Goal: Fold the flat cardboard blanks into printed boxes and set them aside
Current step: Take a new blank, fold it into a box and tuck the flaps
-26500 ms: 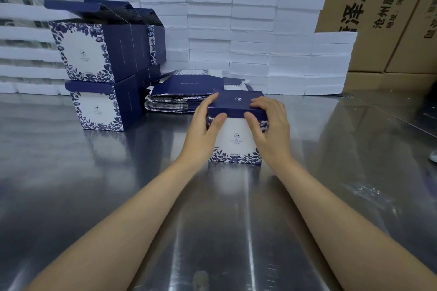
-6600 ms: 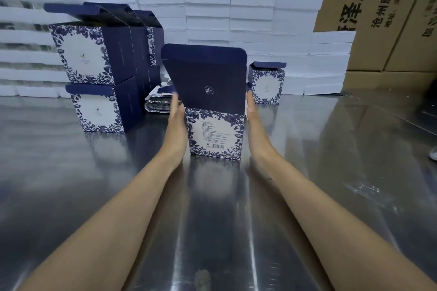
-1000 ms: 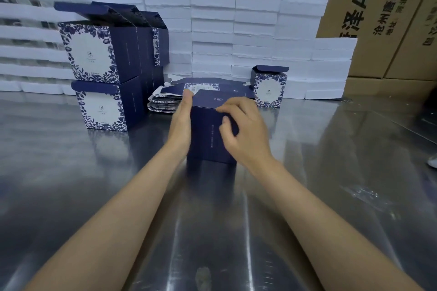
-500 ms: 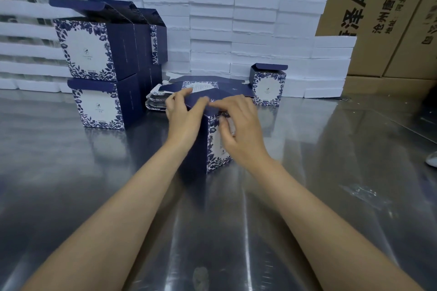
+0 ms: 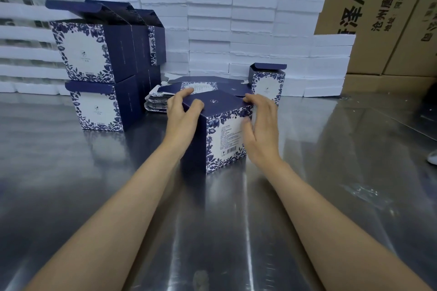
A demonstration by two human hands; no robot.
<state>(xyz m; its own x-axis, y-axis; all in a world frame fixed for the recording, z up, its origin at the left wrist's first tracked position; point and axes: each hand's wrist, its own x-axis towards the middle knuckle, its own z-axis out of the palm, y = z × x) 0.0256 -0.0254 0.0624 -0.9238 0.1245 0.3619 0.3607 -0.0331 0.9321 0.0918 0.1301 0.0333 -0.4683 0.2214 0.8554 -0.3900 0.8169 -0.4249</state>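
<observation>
Box in hand: I see a navy cardboard box [image 5: 220, 130] with a white floral-printed face and barcode, lid down, standing near the middle of the tabletop [image 5: 71, 184], one corner turned toward me.
Left hand: my left hand [image 5: 183, 113] curls its fingers and thumb over the box's upper left corner, gripping it.
Right hand: my right hand [image 5: 261, 130] wraps the right side, fingertips on the far top edge, thumb on the printed face; it is slightly blurred.
Surface: brushed, reflective sheet metal with streaked highlights.
Flat blanks: a layered pile of flat blanks [image 5: 189, 92] lies just behind the box, toward the tabletop's far edge.
Finished boxes: stacked boxes [image 5: 106, 66] stand at far left with lids raised; one small box [image 5: 268, 81] sits far right of the pile, lid ajar.
Backdrop: matte white foam slabs [image 5: 236, 30] in brick-like rows, brown corrugated cartons [image 5: 378, 19] behind.
Change: half a second ago both hands pinched the lid's front edge together; now they sit apart at opposite sides, and more of the barcode face shows.
</observation>
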